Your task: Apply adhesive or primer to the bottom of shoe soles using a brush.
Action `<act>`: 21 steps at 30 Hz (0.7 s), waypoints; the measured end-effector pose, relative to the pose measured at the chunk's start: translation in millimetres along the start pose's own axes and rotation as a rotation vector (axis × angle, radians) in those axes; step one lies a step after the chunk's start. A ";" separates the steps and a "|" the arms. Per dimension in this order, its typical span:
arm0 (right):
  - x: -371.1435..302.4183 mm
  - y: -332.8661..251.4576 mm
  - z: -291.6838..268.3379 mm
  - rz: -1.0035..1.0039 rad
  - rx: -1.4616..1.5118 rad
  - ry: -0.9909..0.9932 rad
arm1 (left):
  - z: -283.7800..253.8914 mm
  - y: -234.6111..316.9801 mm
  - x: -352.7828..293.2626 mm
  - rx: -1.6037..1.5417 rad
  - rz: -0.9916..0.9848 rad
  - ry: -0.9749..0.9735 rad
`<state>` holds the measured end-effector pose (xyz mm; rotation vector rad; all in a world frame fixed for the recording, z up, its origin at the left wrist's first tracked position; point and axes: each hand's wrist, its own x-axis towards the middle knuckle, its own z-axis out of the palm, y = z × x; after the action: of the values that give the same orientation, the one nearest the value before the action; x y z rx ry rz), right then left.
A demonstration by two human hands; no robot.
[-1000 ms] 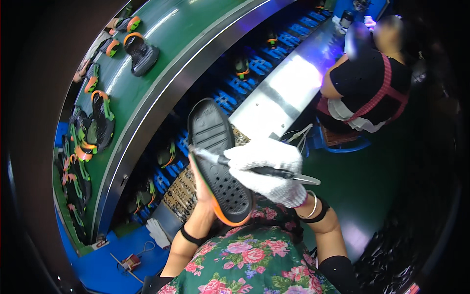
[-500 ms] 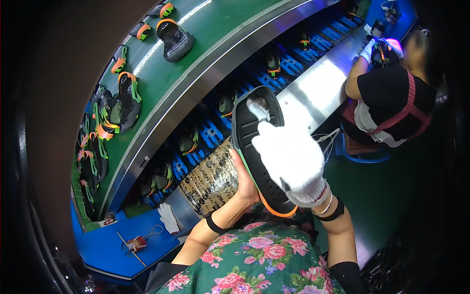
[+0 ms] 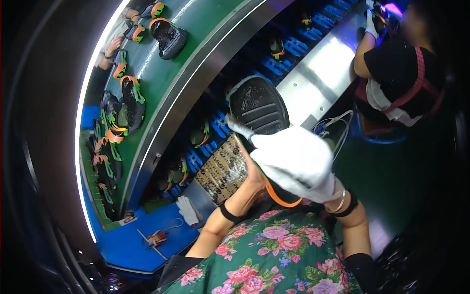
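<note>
Shoe factory workshop: green conveyor belt point(image 3: 205, 20) carrying lots of matching shoes point(image 3: 168, 38), row of blue holders point(image 3: 296, 47), co-worker point(image 3: 399, 73) in apron beside metal table point(image 3: 306, 95).

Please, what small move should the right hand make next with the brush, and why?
Probably the right hand should draw the brush inward across the ridges of the black sole, with the left hand steadying it. The far end shows glossy, wet-looking streaks, the ridges look duller, and the bristles are at the left edge.
</note>
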<state>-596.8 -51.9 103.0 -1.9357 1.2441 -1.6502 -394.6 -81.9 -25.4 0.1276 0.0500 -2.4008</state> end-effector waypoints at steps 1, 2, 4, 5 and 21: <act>-1.8 2.2 -3.8 0.073 0.186 -0.014 | 2.9 -1.6 3.5 0.194 0.046 0.089; -4.7 6.7 -3.9 0.086 0.088 0.003 | 7.8 -1.9 4.6 0.338 0.079 0.177; -7.7 4.4 -1.4 0.050 -0.111 0.097 | 12.7 -4.6 5.8 0.459 0.092 0.260; -5.2 1.0 -1.9 0.039 -0.108 0.088 | 13.6 -5.1 6.3 0.492 0.088 0.283; -5.0 9.3 12.0 0.028 0.271 0.023 | 17.9 13.3 -1.0 0.814 0.004 0.438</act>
<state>-589.4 -56.9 89.8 -1.7330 0.9906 -1.7312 -386.3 -92.4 -7.5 1.0157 -0.7226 -2.2032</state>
